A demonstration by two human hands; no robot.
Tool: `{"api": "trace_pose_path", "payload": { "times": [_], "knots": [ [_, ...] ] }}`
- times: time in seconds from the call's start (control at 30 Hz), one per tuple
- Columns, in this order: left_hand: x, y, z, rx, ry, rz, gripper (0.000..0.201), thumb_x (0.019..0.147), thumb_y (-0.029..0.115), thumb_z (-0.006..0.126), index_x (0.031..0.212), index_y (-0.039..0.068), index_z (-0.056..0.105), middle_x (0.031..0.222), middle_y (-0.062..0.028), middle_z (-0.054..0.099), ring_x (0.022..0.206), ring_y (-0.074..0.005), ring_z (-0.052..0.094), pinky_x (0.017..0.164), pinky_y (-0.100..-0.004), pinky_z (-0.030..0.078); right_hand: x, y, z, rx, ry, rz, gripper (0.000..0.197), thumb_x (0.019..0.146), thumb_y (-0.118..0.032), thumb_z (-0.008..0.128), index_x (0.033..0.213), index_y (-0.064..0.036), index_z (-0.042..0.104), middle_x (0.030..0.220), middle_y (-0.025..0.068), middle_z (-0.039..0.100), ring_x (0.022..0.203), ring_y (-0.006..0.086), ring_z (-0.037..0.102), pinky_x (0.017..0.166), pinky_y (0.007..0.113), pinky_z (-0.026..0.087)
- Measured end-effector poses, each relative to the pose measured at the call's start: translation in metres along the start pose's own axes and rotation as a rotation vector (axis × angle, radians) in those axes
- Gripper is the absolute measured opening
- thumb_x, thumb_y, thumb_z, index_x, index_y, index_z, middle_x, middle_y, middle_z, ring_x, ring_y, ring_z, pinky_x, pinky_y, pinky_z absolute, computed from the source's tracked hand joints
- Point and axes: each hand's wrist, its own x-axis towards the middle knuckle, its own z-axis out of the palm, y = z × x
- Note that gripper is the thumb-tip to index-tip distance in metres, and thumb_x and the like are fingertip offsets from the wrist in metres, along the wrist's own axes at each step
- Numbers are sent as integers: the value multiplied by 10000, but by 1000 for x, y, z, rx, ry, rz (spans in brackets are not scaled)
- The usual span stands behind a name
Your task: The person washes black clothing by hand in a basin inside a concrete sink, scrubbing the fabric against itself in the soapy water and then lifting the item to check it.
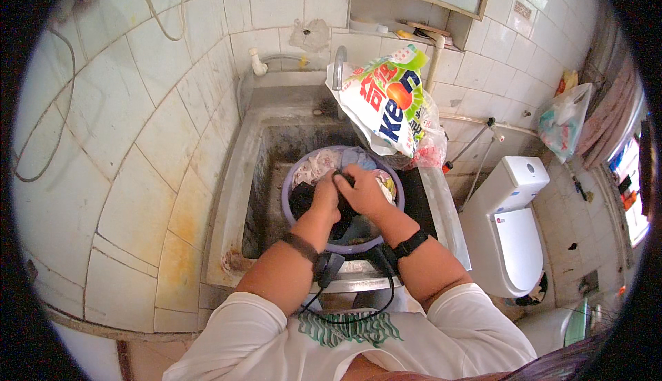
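Observation:
Both my hands are over a round lavender basin [287, 210] full of wet laundry. My left hand [327, 198] is closed on a black cloth garment [302, 199]. Against it, my right hand [363, 189] is also closed, its fingers wrapped round the same dark fabric. Part of the garment hangs down between the hands into the basin. Pale patterned cloth [318, 165] lies at the basin's far left, and a grey-blue cloth [358, 159] is at its far side. Darkish water shows near the front of the basin. My fingertips are partly hidden.
The basin stands in a worn stone sink [231, 205]. A metal tap [338, 67] rises behind it, partly covered by a large white and green detergent bag [358, 91]. To the right is a white toilet [517, 243]. Dark bands and cable-linked devices [329, 268] are on my wrists.

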Motion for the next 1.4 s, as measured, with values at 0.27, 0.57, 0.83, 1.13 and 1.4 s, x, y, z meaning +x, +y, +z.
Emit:
{"api": "trace_pose_path", "payload": {
  "times": [0.27, 0.57, 0.83, 1.13, 1.4],
  "knots": [
    [-14, -7, 17, 170, 36, -40, 387, 914, 346, 399, 1090, 34, 546, 1045, -112, 594, 930, -253, 583, 805, -372, 461, 6, 22, -1, -107, 131, 215, 335, 853, -301, 519, 956, 14, 564, 853, 293, 597, 819, 459, 574, 740, 492, 459],
    [-12, 2, 6, 236, 86, 19, 459, 900, 434, 421, 1141, 61, 534, 1111, -123, 593, 969, -259, 586, 830, -401, 475, -2, -4, -4, -15, -59, 44, 305, 840, -283, 537, 962, -7, 578, 869, 280, 600, 821, 456, 572, 747, 484, 462],
    [-4, -8, 6, 316, 137, -135, 591, 921, 459, 339, 1311, 18, 383, 1388, -167, 360, 1227, -313, 399, 1006, -517, 248, 6, 26, 4, -36, 147, 169, 255, 818, -225, 562, 853, 27, 552, 800, 271, 578, 780, 441, 563, 682, 432, 444],
    [6, -8, -9, 145, -10, -31, 431, 922, 424, 399, 1107, 70, 558, 1133, -121, 570, 996, -249, 552, 855, -407, 435, 0, -5, -5, -55, -45, 85, 305, 836, -284, 532, 925, 1, 588, 859, 268, 603, 811, 447, 576, 734, 475, 461],
    [-52, 7, 56, 352, 149, -135, 565, 921, 445, 385, 1294, 22, 420, 1300, -143, 466, 1169, -251, 459, 985, -389, 326, 2, 40, -8, -161, 57, 202, 338, 861, -311, 502, 966, 1, 582, 870, 285, 600, 823, 453, 577, 754, 479, 464]
  ]
}}
